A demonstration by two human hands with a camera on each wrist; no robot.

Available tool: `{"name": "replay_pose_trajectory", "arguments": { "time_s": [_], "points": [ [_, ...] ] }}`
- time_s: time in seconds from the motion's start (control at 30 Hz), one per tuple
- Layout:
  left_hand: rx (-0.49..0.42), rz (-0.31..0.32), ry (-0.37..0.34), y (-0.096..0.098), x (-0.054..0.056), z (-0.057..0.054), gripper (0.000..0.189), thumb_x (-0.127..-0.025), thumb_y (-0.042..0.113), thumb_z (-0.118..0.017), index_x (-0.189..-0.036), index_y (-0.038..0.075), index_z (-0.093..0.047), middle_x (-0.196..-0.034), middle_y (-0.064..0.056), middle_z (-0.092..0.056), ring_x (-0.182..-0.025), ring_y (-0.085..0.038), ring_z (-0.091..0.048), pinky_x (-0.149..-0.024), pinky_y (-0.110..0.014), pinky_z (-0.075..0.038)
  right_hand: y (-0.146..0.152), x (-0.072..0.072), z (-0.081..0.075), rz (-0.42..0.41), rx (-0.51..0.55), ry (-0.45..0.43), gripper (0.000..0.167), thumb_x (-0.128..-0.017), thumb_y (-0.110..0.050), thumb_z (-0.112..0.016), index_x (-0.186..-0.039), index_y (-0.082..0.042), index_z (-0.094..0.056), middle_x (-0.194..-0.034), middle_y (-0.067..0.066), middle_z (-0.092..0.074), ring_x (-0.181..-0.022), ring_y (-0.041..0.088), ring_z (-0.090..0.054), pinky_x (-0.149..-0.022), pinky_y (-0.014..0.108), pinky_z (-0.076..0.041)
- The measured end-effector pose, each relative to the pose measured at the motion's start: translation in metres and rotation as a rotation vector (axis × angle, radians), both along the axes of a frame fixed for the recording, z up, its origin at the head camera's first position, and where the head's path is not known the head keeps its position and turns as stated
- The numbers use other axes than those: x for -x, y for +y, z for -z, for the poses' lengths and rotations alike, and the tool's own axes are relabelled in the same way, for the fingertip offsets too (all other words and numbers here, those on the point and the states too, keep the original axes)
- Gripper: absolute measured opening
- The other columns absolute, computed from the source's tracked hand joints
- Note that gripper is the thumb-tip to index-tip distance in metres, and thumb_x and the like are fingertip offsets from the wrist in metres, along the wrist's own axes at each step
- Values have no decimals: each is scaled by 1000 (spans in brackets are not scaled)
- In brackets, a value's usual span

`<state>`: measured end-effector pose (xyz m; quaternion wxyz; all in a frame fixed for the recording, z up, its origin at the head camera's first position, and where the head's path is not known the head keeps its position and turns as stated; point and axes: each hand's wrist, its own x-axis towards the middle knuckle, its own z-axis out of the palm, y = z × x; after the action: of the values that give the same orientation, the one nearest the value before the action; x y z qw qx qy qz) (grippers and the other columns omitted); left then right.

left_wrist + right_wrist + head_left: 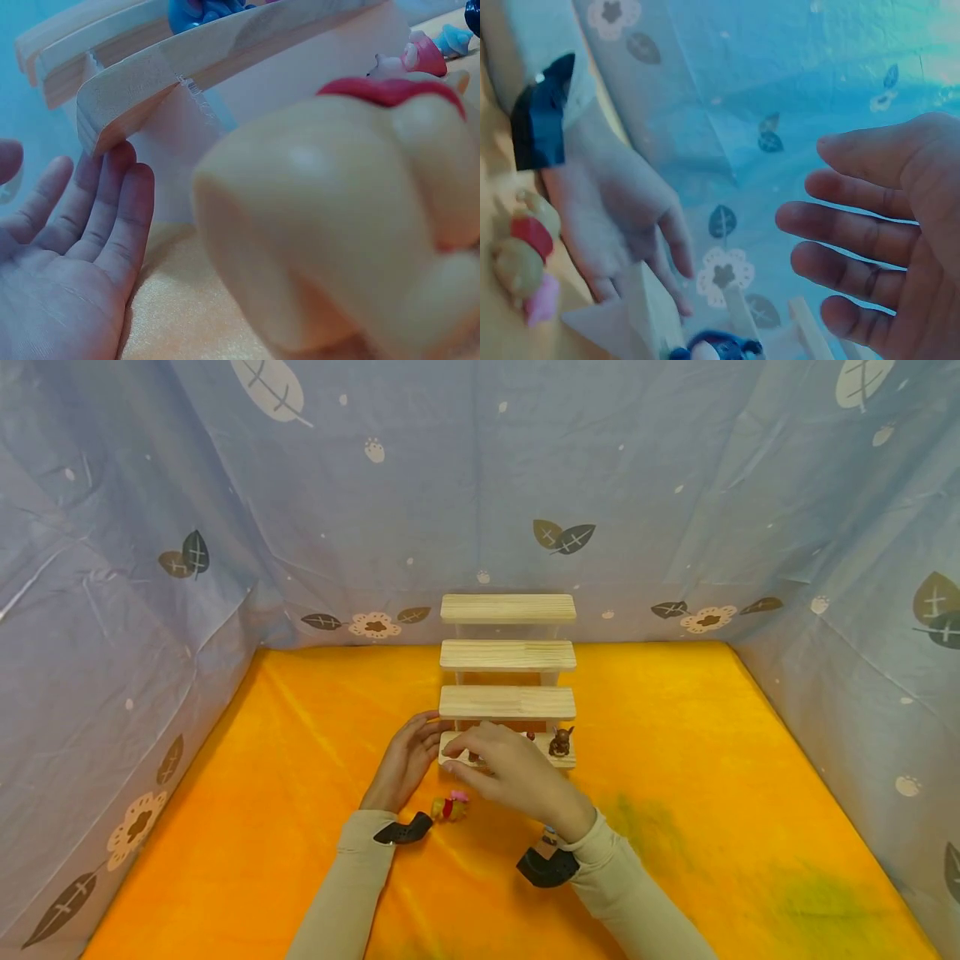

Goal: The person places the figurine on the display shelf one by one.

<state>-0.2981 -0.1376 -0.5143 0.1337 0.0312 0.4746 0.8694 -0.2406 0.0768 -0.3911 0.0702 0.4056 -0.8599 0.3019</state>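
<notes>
My left hand (405, 762) is at the left end of the wooden stepped rack (507, 702). In the left wrist view its fingers are extended, tips right at the underside of the lowest board's end (112, 97). My right hand (517, 772) hovers over the lowest board, fingers spread and slightly bent, nothing between them in the right wrist view. It partly covers the small figures there. A blue figure (716, 346) shows on the rack below it. At the board's right end sits a brown eared figure (560, 742). A yellow bear figure in red (448, 810) lies between the wrists.
A pink piece (541, 298) lies against the bear figure. Farther along the orange cloth (315, 735) are a pink figure (427, 56) and a light-blue one (454, 41). Patterned blue fabric walls (480, 485) enclose the back and sides.
</notes>
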Motion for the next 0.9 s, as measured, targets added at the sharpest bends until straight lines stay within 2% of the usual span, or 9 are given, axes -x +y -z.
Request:
{"name": "replay_pose_trajectory", "arguments": {
  "time_s": [0.13, 0.23, 0.3, 0.4, 0.57, 0.9],
  "points": [
    [20, 2, 1, -1, -1, 1, 32, -110, 36, -40, -130, 13, -50, -123, -4, -63, -113, -18, -59, -95, -25, -48, -6, -4, 2, -47, -98, -130, 31, -102, -34, -60, -126, -15, -68, -118, -1, -71, -92, 12, -65, -82, 26, -54],
    [39, 2, -3, -2, -2, 1, 32, -110, 37, -41, -130, 14, -49, -125, -4, -62, -111, -16, -59, -93, -23, -47, -10, -7, 5, -78, -183, -187, 37, -103, -35, -59, -133, -15, -64, -125, 0, -69, -93, 11, -66, -83, 26, -54],
    [38, 2, -8, -2, -2, 0, 30, -110, 36, -41, -129, 15, -49, -124, -4, -62, -108, -13, -59, -89, -22, -46, -14, -8, 8, -100, -229, -191, 39, -102, -34, -61, -135, -14, -63, -126, 0, -69, -95, 12, -67, -84, 26, -54],
    [25, 10, 2, -2, -2, 0, 29, -111, 35, -38, -128, 15, -49, -123, -4, -61, -105, -12, -59, -87, -21, -46, -18, -10, 14, -131, -279, -185, 34, -100, -31, -64, -130, -15, -66, -122, 0, -69, -95, 12, -67, -81, 23, -54],
    [8, 17, 22, -1, -1, 0, 30, -111, 34, -38, -130, 13, -49, -125, -6, -59, -109, -14, -61, -93, -23, -50, -23, -12, 22, -169, -362, -184, 23, -98, -27, -69, -118, -19, -73, -114, -2, -67, -90, 6, -63, -78, 18, -52],
    [11, -2, 6, 0, -1, -1, 30, -111, 34, -39, -130, 13, -49, -127, -7, -58, -110, -14, -60, -92, -22, -48, -29, -14, 33, -164, -429, -183, 19, -98, -23, -69, -116, -23, -74, -112, -8, -68, -93, 1, -62, -77, 16, -51]
  ]
}}
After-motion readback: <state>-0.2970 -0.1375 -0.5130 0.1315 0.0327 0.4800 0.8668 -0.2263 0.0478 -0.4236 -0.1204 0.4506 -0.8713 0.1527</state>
